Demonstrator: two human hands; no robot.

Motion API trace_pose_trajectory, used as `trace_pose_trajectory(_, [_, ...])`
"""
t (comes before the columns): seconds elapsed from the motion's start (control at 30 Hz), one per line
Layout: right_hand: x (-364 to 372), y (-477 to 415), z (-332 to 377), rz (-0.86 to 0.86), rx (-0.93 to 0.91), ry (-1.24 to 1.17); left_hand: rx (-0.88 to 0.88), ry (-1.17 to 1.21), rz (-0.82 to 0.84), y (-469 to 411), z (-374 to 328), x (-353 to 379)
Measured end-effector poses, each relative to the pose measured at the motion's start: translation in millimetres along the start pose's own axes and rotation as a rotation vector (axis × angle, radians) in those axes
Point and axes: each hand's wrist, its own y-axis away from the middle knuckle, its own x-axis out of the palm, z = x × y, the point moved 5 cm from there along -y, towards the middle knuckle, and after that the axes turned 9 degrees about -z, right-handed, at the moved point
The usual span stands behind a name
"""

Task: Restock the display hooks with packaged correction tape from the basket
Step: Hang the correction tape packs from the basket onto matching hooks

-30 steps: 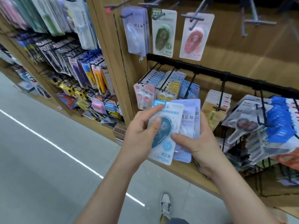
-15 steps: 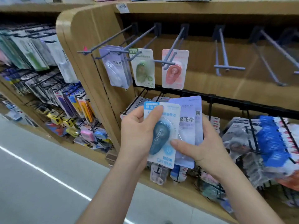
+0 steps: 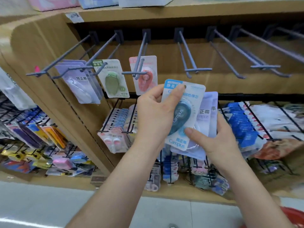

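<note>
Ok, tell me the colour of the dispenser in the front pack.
Dark teal dispenser, seen in the head view.

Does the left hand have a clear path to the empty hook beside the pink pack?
Probably yes: the left hand holds the blue pack below that hook, and nothing hangs between them.

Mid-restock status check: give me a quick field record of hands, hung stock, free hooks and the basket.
left hand: pinches blue Campus pack near its top
right hand: grips loose purple packs behind it, thumb on its lower end
hung, left to right: hung purple packs, green pack, pink pack
bare hooks: right of the pink pack
basket: red rim, lower right; contents unseen
</note>
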Motion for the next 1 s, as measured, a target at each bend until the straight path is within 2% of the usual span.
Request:
trace_pose_trajectory(0.13, [-9, -5, 3, -0.067, 0.006, -0.011, 0.048, 0.007, 0.013, -13, -1, 16])
trace_pose_trajectory(0.37, [-15, -13, -3, -0.076, 0.047, -0.015, 0.031, -0.048, 0.022, -22, 9, 27])
trace_pose_trajectory(0.43, [-16, -15, -3, -0.07, 0.059, -0.044, 0.007, -0.043, 0.058, -17, 10, 20])
trace_pose_trajectory(0.6, [-15, -24, 1, -0.056, 0.066, -0.125, 0.09, -0.164, 0.206, 12, 15, -9])
trace_pose_trajectory(0.73, [-20, -24, -7, -0.11, 0.068, -0.146, 0.036, -0.225, 0.058, 2, 25, -11])
trace_pose_trajectory(0.83, [-33, -21, -13, -0.178, 0.053, -0.14, 0.072, -0.303, -0.046, -20, 35, -4])
trace_pose_trajectory(1.0, [-32, -13, -8, -0.11, 0.007, -0.167, 0.116, -0.353, -0.104, -57, 53, 15])
